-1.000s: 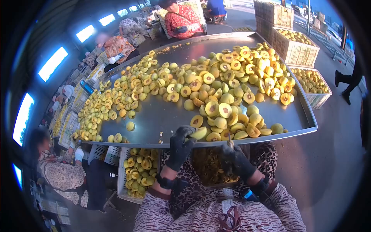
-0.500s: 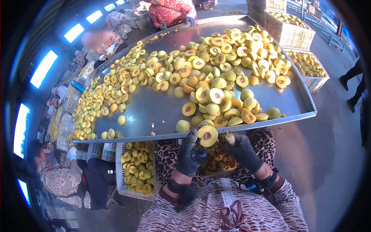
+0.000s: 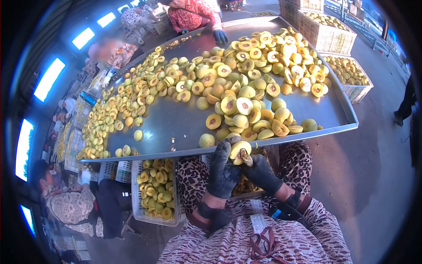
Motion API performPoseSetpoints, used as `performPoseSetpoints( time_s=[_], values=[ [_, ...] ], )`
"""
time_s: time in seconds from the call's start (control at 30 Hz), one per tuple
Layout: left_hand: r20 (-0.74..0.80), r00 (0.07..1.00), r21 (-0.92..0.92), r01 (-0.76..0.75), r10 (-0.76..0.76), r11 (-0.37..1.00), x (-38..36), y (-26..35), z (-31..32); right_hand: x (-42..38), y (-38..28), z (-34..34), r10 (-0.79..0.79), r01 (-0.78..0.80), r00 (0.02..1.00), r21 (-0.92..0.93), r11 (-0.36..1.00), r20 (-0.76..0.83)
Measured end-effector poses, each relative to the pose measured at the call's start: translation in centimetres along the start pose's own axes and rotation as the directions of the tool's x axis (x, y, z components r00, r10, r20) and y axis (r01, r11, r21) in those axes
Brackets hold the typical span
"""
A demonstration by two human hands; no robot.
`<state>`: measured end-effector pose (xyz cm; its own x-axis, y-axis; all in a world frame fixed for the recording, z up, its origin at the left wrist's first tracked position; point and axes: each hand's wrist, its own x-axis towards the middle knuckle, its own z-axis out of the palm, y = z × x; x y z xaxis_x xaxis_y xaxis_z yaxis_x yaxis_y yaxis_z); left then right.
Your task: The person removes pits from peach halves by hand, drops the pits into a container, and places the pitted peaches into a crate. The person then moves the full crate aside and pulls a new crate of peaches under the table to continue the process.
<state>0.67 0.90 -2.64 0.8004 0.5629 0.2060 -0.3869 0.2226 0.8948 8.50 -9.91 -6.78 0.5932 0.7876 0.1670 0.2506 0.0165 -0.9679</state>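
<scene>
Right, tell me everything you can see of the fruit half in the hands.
The fruit half shows yellow flesh around a brown centre; its back is hidden. The gloved left hand holds it, cut face showing, beside the metal table. A pale-ended object in the gloved right hand is at its lower side.

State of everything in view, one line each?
Left hand: gloved, gripping fruit half.
Fruit half: cut face exposed.
Right hand: gloved, gripping small object.
Small object: against fruit half; type unclear.
Table: partly covered, metal surface showing.
Table fruit: many halved, some apparently whole.
Crate beside leg: open-topped, loaded.
Upper-right crate: open-topped, full.
</scene>
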Motion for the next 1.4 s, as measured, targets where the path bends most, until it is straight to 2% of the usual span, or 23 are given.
performPoseSetpoints(
  time_s=[0.03, 0.07, 0.13, 0.37, 0.43, 0.5, 0.57, 0.77, 0.8, 0.83, 0.87, 0.9, 0.93, 1.0, 1.07, 1.1, 1.13, 1.17, 1.2, 1.27, 1.3, 1.37, 1.4],
  values=[
    [0.133, 0.964, 0.427, -0.267, 0.232, 0.864, 0.0, 0.0, 0.0, 0.0, 0.4, 0.4, -0.028, 0.028, 1.000, -0.025, 0.999, -0.011],
    [0.127, 0.965, 0.430, -0.263, 0.231, 0.863, -0.2, 0.0, 0.2, -0.1, 0.6, 0.7, -0.055, 0.054, 0.998, -0.049, 0.997, -0.020],
    [-0.026, 0.999, -0.001, -0.019, 0.019, 1.000, -0.3, 0.4, 1.0, -0.5, 0.5, 1.0, -0.092, 0.092, 0.996, 0.006, 0.996, -0.006],
    [-0.107, 0.994, 0.168, -0.003, 0.022, 0.986, -0.9, 1.3, 2.7, -1.8, -0.8, 0.5, -0.053, -0.043, 0.967, 0.366, 0.930, 0.249],
    [-0.047, 0.998, 0.111, 0.052, -0.047, 0.992, -1.4, 1.7, 2.7, -2.5, -1.7, -1.4, -0.134, 0.054, 0.904, 0.202, 0.978, 0.406],
    [-0.015, 0.993, 0.002, 0.118, -0.117, 0.993, -2.1, 3.0, 2.7, -2.6, -1.2, -2.2, -0.086, -0.172, 0.732, 0.306, 0.936, 0.676],
    [0.194, 0.953, -0.350, 0.288, -0.232, 0.891, -2.5, 3.3, 1.8, -2.1, -1.6, -1.5, -0.138, -0.130, 0.739, 0.341, 0.931, 0.659],
    [-0.053, 0.999, -0.593, -0.025, -0.008, 0.805, -3.4, 7.2, -10.1, -0.9, -4.4, 0.6, -0.235, 0.038, 0.599, 0.267, 0.963, 0.765],
    [-0.335, 0.942, -0.139, -0.083, 0.032, 0.987, -4.2, 8.5, -13.4, -0.8, -1.9, 0.3, -0.245, 0.053, 0.597, 0.267, 0.962, 0.764],
    [-0.548, 0.813, 0.338, 0.001, 0.196, 0.941, -4.9, 9.4, -16.2, -1.1, 2.7, -0.1, -0.116, 0.083, 0.705, 0.081, 0.993, 0.700],
    [-0.550, 0.810, 0.338, -0.007, 0.204, 0.941, -5.1, 9.1, -18.6, -1.3, 5.2, -0.4, 0.000, 0.082, 0.798, -0.110, 0.991, 0.602],
    [-0.354, 0.771, 0.879, 0.080, 0.530, 0.470, -4.9, 8.6, -21.0, -1.5, 4.6, -0.8, -0.005, 0.091, 0.798, -0.111, 0.990, 0.603],
    [0.014, 0.766, 0.953, 0.185, 0.643, -0.241, -4.0, 9.3, -20.7, -1.6, 3.1, -1.3, 0.138, 0.141, 0.825, -0.436, 0.889, 0.547],
    [-0.056, 0.838, 0.997, 0.015, 0.542, 0.080, -1.8, 6.9, -18.2, -1.4, 2.6, -1.1, 0.264, 0.166, 0.854, -0.717, 0.677, 0.447],
    [0.095, 0.888, 0.972, -0.181, 0.450, 0.152, 2.0, 4.1, -15.2, -0.7, 3.4, 0.3, 0.013, 0.193, 0.878, -0.378, 0.905, 0.479],
    [0.057, 0.962, 0.996, -0.073, 0.266, 0.052, 3.6, 2.9, -13.1, -0.8, 2.7, 0.5, 0.020, 0.194, 0.877, -0.392, 0.899, 0.480],
    [-0.002, 0.997, 0.998, 0.007, 0.080, -0.067, 5.1, 2.2, -11.5, -0.9, 1.5, 0.5, 0.057, -0.004, 0.881, -0.113, 0.994, 0.470],
    [0.003, 0.996, 0.999, 0.001, 0.089, -0.047, 6.2, 1.5, -10.9, -1.0, 0.7, 0.0, 0.094, -0.199, 0.878, 0.179, 0.964, 0.469],
    [-0.050, 0.998, 0.994, 0.048, -0.025, -0.099, 7.3, 0.6, -10.6, -0.7, -0.1, -0.9, 0.101, -0.195, 0.880, 0.159, 0.968, 0.464],
    [-0.096, 0.986, 0.986, 0.076, -0.135, -0.150, 9.3, -0.5, -10.6, 0.2, -1.2, -2.5, 0.265, -0.718, 0.674, 0.527, 0.455, 0.689],
    [-0.068, 0.988, 0.990, 0.050, -0.137, -0.130, 9.7, -0.7, -11.2, -0.1, 0.2, -2.7, 0.269, -0.716, 0.678, 0.531, 0.454, 0.684],
    [-0.045, 0.989, 0.991, 0.027, -0.141, -0.128, 9.5, -0.6, -13.3, -0.4, 6.5, -1.8, 0.139, -0.209, 0.942, 0.211, 0.955, 0.305],
    [-0.096, 0.976, 0.862, 0.179, -0.195, 0.475, 9.1, -0.2, -14.7, 0.0, 9.8, -0.3, 0.409, -0.410, 0.909, -0.012, 0.912, 0.078]
  ],
)
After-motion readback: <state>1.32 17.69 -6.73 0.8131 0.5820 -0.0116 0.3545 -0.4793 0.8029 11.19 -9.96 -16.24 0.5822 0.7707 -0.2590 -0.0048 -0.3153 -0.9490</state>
